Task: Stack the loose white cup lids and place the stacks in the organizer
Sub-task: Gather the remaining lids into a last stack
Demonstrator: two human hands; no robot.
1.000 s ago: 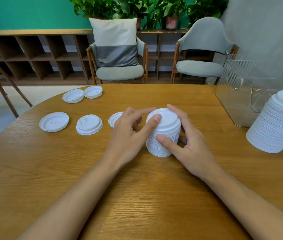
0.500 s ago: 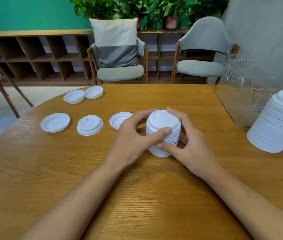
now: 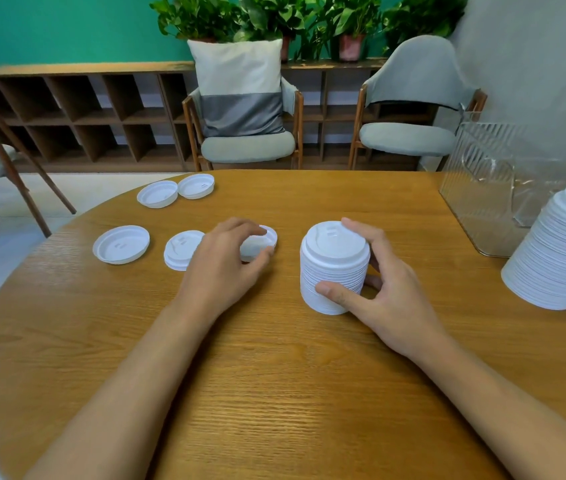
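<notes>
A short stack of white cup lids [image 3: 335, 261] stands upright on the round wooden table [image 3: 274, 375], just right of centre. My right hand [image 3: 385, 292] holds it, thumb on the near side and fingers round the back and top rim. My left hand [image 3: 226, 265] is off the stack and curls over a loose upturned lid [image 3: 261, 242] to its left, thumb at the near edge and fingertips on the far rim. More loose lids lie further left: one upturned lid [image 3: 121, 244], one dome-up lid [image 3: 179, 249], and a far pair [image 3: 157, 194] [image 3: 196, 186]. The clear ribbed organizer [image 3: 482, 188] stands at the right.
A tall leaning stack of lids [image 3: 558, 251] sits at the right edge, in front of the organizer. Two chairs and a low wooden shelf with potted plants stand behind the table. The table's rim curves close past the leftmost lids.
My left hand has let go of the stack and moved left onto the loose lid. My right hand alone holds the stack now.
</notes>
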